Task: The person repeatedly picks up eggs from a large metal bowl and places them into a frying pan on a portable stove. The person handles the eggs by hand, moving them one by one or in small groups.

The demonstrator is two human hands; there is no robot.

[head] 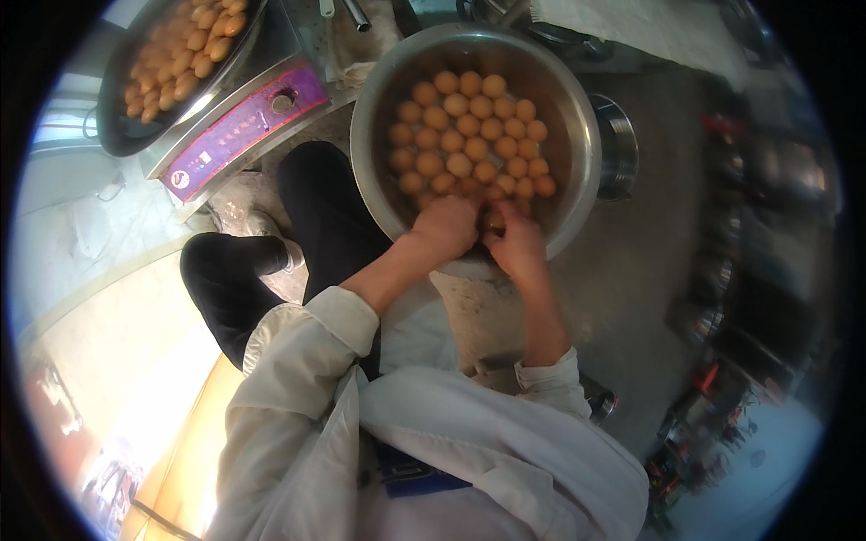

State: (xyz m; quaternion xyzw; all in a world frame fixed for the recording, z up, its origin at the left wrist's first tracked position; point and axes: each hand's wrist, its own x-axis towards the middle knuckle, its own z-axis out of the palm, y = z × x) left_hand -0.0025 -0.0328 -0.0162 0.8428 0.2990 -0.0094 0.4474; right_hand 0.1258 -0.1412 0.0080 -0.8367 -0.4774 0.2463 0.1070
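A wide metal basin sits in front of me, tilted a little my way. Many brown eggs lie across its bottom. Both of my hands reach over the near rim, close together. Between the thumb and fingers of my right hand I hold a single egg. My left hand is right beside it, its fingers turned down and largely hidden, so whether it grips anything does not show. A few eggs touch or lie just beyond the fingertips.
At upper left, a dark wok full of brown eggs stands on a cooker with a purple control panel and a knob. A metal pot stands right of the basin. Blurred metalware lines the right side. My knee is beside the basin.
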